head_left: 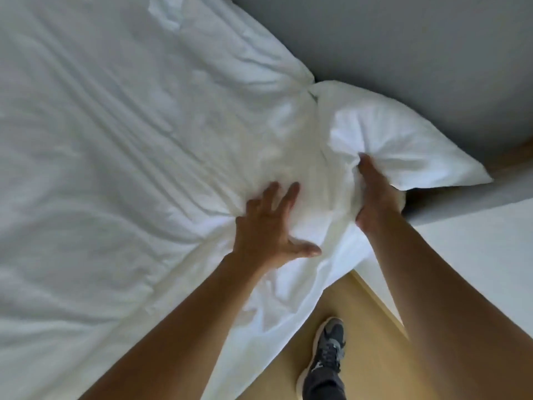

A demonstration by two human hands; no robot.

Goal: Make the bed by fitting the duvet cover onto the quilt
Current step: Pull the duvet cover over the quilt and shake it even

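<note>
A white duvet cover [115, 154] with the quilt inside lies spread over the bed, wrinkled and bunched near the bed's edge. My left hand [268, 226] presses flat on the bunched fabric with fingers spread. My right hand [375, 192] grips a fold at the side of a white pillow [403, 140] that lies at the bed's corner; its fingers are buried in the cloth. A second pillow [230, 53] lies further up along the headboard side.
A grey wall or headboard [403, 39] runs behind the pillows. A white surface [476, 255] stands to the right. Wooden floor [360, 327] shows below the bed's edge, with my foot in a grey shoe [328, 350] on it.
</note>
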